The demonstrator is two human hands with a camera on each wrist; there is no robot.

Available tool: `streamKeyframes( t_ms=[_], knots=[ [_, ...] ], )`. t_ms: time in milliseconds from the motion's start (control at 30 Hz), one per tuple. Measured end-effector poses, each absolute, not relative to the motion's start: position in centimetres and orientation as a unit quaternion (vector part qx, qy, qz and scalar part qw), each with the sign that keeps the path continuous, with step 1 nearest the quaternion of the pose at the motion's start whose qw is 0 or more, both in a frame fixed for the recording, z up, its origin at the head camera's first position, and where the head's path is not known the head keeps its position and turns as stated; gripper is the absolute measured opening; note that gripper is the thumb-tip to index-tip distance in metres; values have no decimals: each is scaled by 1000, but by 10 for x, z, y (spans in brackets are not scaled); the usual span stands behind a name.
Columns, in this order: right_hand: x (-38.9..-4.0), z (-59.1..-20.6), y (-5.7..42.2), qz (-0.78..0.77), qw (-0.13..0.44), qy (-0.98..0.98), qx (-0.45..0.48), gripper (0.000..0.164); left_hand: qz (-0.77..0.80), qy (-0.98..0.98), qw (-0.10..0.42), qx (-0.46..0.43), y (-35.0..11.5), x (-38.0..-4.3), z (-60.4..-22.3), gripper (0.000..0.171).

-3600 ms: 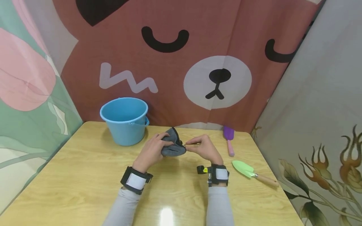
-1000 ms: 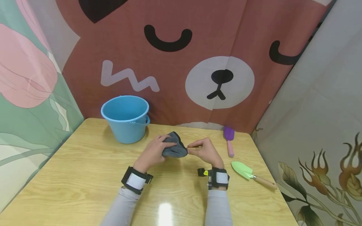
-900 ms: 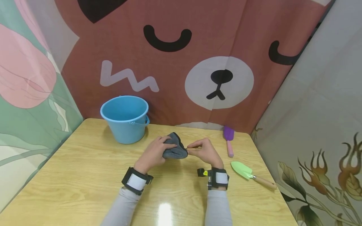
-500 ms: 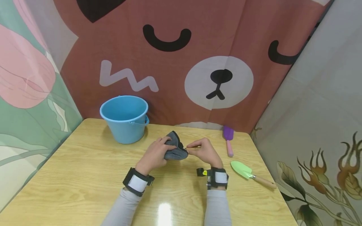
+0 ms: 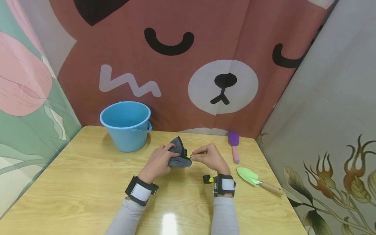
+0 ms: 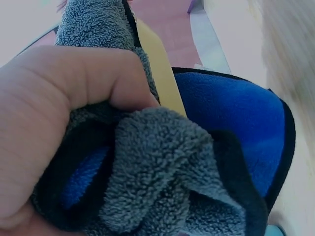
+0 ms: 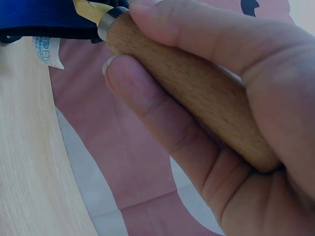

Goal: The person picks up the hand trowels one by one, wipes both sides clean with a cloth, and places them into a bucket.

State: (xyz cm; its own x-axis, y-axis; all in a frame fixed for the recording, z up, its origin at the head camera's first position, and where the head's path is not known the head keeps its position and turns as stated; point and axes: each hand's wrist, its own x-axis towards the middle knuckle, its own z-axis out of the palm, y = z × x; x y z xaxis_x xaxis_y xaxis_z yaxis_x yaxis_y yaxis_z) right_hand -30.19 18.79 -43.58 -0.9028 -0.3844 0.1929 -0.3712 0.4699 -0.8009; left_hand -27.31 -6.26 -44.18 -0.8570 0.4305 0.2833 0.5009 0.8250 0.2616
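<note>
My left hand (image 5: 158,164) holds a folded cloth (image 5: 180,162), grey on one face and blue on the other with black edging. In the left wrist view, a flat yellow trowel blade (image 6: 161,73) lies between folds of the cloth, partly covered. My right hand (image 5: 213,158) grips the trowel's wooden handle (image 7: 184,81) between thumb and fingers; a metal ferrule (image 7: 109,22) joins it to the yellow neck. Both hands are raised over the table. In the head view, only a little yellow shows between the cloth and my right fingertips.
A light blue bucket (image 5: 126,132) stands at the back left of the wooden table (image 5: 73,192). To the right lie a purple trowel (image 5: 233,139) with a pink handle and a green trowel (image 5: 248,176) with a wooden handle. Printed curtains (image 5: 164,78) hang behind and beside the table.
The cloth has parted around the blade, so yellow now shows near my right fingers. My hands have shifted only slightly, and the head view has tilted a little.
</note>
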Motion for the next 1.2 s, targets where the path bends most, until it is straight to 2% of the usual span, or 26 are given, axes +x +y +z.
streamKeyframes(
  t_ms=[233, 667, 933, 1200],
  knots=[
    [-303, -437, 192, -467, 6, 857, -218, 18, -153, -954, 124, -227, -71, -277, -441, 51],
    [-304, -439, 201, -464, -10, 865, -190, 16, -165, -956, 115, -214, -85, -280, -438, 44],
    [-306, -437, 201, -477, -17, 857, -197, 16, -192, -950, 111, -219, -98, -284, -436, 48],
    [-301, -435, 203, -500, -25, 846, -184, 19, -214, -941, 156, -211, -120, -283, -438, 50]
  ],
)
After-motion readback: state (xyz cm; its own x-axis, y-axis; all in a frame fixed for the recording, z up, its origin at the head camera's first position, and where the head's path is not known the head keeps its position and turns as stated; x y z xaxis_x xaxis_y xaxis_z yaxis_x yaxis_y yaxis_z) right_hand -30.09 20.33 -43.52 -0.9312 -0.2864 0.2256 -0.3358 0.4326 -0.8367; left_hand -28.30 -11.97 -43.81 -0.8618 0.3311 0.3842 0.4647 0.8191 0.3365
